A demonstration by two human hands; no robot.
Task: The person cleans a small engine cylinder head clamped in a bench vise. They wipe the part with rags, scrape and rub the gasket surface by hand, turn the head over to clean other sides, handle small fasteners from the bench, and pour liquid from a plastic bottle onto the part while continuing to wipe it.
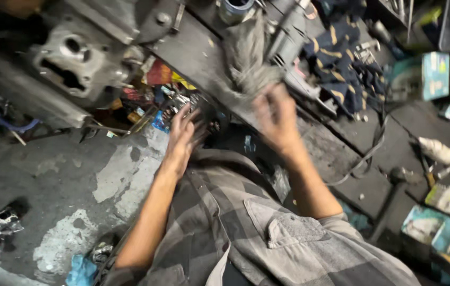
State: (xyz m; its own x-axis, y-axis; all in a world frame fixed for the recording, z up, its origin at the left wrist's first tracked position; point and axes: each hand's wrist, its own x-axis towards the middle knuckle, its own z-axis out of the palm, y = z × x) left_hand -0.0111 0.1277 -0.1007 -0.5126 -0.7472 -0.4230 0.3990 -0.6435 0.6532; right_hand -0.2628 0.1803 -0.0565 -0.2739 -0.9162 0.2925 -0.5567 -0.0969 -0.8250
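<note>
grey rag [246, 63] in right hand [275, 117] — left hand [182, 135] open.

Rag [246, 58]: grey, shaggy, soiled cloth, crumpled and bunched, blurred in the view. Lies draped across the dark metal workbench [193, 58], its lower end at the bench's near edge, gathered against the fingertips of the right hand [276, 119]. Upper end trails toward the bench's far side.

One head-worn camera looks steeply down, tilted, from close above the person's chest and forearms onto a cluttered workbench [204, 58] and floor [50, 180]
</note>
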